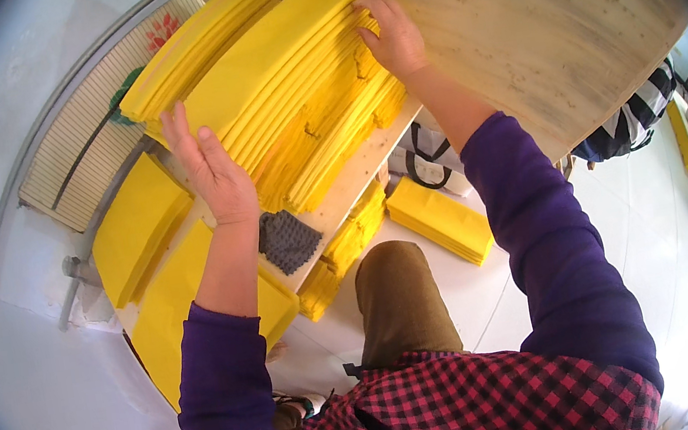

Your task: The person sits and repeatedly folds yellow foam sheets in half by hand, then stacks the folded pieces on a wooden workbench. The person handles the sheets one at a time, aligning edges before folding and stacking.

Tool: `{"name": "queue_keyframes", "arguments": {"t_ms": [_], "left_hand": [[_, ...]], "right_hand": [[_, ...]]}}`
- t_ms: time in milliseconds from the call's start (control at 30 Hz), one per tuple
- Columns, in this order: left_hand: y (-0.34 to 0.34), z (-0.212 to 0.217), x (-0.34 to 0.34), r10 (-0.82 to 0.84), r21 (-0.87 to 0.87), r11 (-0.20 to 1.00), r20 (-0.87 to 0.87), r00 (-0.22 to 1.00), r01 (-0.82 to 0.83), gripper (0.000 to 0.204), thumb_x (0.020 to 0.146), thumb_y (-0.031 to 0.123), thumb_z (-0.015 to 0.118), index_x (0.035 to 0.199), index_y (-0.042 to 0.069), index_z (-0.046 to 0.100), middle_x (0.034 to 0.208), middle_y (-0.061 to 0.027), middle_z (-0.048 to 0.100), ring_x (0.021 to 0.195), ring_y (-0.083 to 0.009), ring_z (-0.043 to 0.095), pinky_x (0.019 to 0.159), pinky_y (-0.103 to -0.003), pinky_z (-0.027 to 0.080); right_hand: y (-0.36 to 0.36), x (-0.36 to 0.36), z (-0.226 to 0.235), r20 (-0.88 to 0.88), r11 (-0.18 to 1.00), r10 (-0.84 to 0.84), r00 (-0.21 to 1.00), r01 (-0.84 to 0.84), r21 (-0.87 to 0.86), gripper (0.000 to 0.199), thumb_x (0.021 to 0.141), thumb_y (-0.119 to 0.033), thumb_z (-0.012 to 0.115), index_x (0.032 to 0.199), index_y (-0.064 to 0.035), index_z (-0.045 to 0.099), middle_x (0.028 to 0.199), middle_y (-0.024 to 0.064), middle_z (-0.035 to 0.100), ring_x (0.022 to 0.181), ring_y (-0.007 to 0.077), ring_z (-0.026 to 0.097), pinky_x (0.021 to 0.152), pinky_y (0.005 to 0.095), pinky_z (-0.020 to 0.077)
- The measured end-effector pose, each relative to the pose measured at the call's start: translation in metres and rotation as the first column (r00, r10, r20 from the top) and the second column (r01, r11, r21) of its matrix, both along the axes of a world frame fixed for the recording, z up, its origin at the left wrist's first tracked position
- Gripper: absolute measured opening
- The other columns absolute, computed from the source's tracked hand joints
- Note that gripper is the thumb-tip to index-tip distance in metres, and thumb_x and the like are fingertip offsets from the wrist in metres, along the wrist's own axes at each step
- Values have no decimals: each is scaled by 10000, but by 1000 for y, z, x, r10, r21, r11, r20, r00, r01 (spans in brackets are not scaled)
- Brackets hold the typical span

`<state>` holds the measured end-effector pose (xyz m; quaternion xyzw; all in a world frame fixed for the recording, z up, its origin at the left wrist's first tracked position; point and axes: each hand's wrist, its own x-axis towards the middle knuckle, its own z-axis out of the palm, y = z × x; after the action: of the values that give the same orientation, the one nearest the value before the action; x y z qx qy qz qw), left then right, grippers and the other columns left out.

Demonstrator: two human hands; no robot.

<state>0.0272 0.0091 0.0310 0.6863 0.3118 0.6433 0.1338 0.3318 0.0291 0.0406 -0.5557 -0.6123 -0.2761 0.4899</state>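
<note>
A tall stack of folded yellow cloth pieces (269, 58) lies on the wooden table, its many layers showing along the near side. My left hand (218, 175) is at the stack's left end, fingers stretched out and the palm turned toward the folded edges. At the right end, my right hand (396, 39) touches the upper layers with its fingertips, thumb held apart. Neither hand grips anything. Behind the stack lies another yellow folded stack (202, 46). More yellow stacks (138, 222) sit at the left, beyond my left forearm.
A dark grey zigzag-edged cloth swatch (288, 240) lies on the table by my left wrist. On the floor below are a yellow bundle (439, 217) and a white bag with black handles (428, 159). A wooden panel (537, 21) stands at the right. A grated window (97, 118) is at left.
</note>
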Motion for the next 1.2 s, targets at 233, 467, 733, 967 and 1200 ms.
{"name": "queue_keyframes", "arguments": {"t_ms": [233,467,733,967,1200], "left_hand": [[3,-2,0,-7,7,1000,10,1000,7,463,1023,280,337,1425,51,341,1525,-213,182,1429,-333,147,1144,-421,154],[3,-2,-1,10,1,1000,15,1000,-10,457,1022,273,343,1423,53,347,1522,-212,194,1427,-333,155,1140,-417,166],[9,-4,1,23,-2,1000,36,999,-22,447,1020,254,349,1412,39,360,1514,-213,217,1422,-334,173,1141,-415,163],[9,-5,3,25,-13,1000,22,999,-24,449,1022,269,342,1409,41,362,1513,-215,218,1423,-334,169,1145,-424,155],[9,-4,3,13,-21,1000,24,1000,-12,455,1025,272,336,1418,44,342,1521,-209,195,1425,-331,163,1146,-420,158]], "right_hand": [[-2,6,25,231,997,-47,972,59,-46,397,847,-114,606,1218,-239,544,1233,1,550,999,258,597,773,364,530],[15,12,38,276,993,15,961,18,-117,182,898,-171,528,1068,-184,592,1036,51,643,895,296,627,742,400,523],[24,12,44,317,990,-1,949,46,-136,138,894,-162,530,1004,-169,613,999,46,651,929,280,613,766,402,509],[4,13,36,401,996,19,916,18,-88,253,857,-179,595,1107,-145,608,1138,46,620,1045,266,563,849,375,488],[-5,4,43,-19,912,181,983,-175,-371,296,887,-144,534,1161,-70,617,1103,174,626,1051,340,570,917,440,444]]}}
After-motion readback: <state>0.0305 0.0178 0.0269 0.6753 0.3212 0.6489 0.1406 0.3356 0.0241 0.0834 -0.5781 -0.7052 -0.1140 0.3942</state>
